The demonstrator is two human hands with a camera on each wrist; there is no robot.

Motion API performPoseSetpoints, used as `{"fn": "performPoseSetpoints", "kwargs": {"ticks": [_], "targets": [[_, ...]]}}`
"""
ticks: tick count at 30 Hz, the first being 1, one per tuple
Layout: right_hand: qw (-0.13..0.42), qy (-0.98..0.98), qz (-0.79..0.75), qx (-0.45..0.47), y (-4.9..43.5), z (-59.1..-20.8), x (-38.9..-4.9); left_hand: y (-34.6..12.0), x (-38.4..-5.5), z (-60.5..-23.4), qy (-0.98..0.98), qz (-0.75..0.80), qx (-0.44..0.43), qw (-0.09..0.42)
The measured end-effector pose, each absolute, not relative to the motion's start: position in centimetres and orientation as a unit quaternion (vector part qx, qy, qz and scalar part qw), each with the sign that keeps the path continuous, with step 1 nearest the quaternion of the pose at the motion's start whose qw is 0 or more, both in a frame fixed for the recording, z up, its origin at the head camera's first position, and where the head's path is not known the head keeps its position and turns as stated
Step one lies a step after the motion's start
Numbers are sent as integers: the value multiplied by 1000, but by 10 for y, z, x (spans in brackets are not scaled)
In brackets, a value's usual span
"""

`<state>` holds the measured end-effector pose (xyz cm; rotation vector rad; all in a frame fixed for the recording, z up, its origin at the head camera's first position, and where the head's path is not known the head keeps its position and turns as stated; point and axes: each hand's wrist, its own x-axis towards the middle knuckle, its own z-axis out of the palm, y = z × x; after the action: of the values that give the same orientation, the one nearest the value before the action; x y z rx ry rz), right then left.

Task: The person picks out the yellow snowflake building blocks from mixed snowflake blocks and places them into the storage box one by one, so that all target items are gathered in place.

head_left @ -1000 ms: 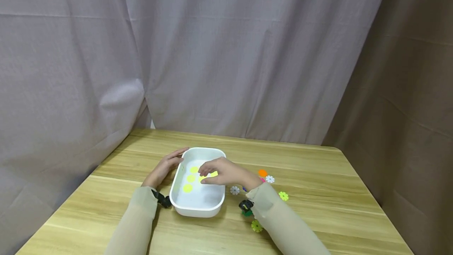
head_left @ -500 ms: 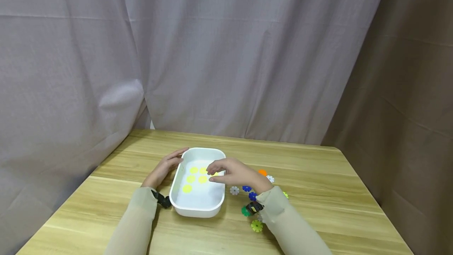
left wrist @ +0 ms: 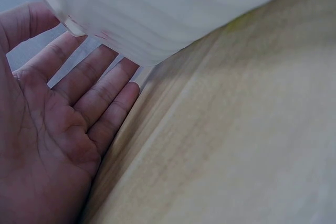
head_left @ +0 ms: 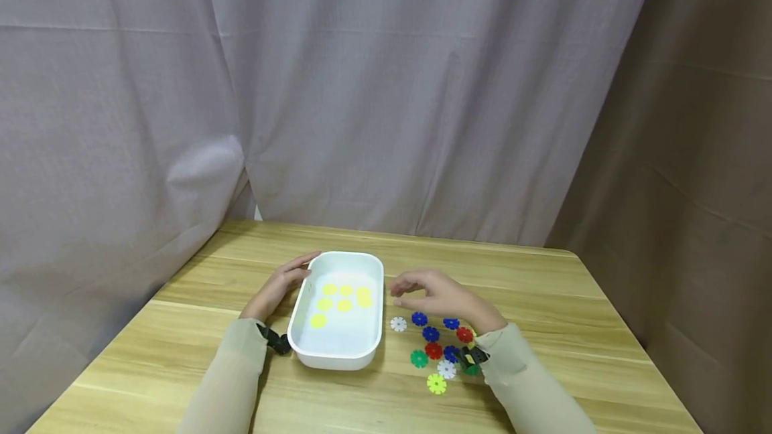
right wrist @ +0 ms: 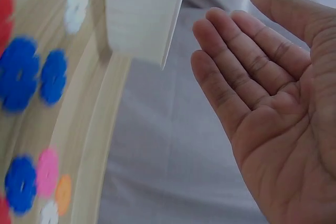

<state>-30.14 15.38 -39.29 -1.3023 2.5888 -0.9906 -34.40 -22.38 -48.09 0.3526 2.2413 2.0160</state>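
A white plastic tray (head_left: pixel 335 362) holds several yellow notched discs (head_left: pixel 324 304). My left hand (head_left: pixel 280 289) rests against the tray's left side with fingers fairly straight; in the left wrist view its fingertips (left wrist: pixel 126 95) touch the outer wall and the thumb lies by the rim. My right hand (head_left: pixel 443 297) hovers just right of the tray, fingers loosely bent, holding nothing; the right wrist view shows its bare palm. Below it lie several flower-shaped plastic discs, among them a white disc (head_left: pixel 398 324), a blue disc (head_left: pixel 431 334) and a red disc (head_left: pixel 433 351).
More discs lie near the right wrist: a green disc (head_left: pixel 419 358), a yellow-green disc (head_left: pixel 437 384), and in the right wrist view a pink disc (right wrist: pixel 47 172) and an orange disc (right wrist: pixel 63 194). Grey curtains (head_left: pixel 386 99) hang behind the wooden table (head_left: pixel 543 353).
My right hand has moved right, from over the tray to beside it, uncovering the yellow discs inside and several discs on the table. The left hand and tray stay in place.
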Motion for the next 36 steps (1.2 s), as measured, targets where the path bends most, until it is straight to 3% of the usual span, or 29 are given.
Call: {"fn": "performPoseSetpoints", "kwargs": {"ticks": [25, 36], "targets": [[59, 881, -291, -368, 292, -415, -278, -224, -344, -480, 740, 659, 125, 50], [95, 892, -292, -332, 311, -429, -288, -225, -347, -482, 741, 657, 130, 44]]}}
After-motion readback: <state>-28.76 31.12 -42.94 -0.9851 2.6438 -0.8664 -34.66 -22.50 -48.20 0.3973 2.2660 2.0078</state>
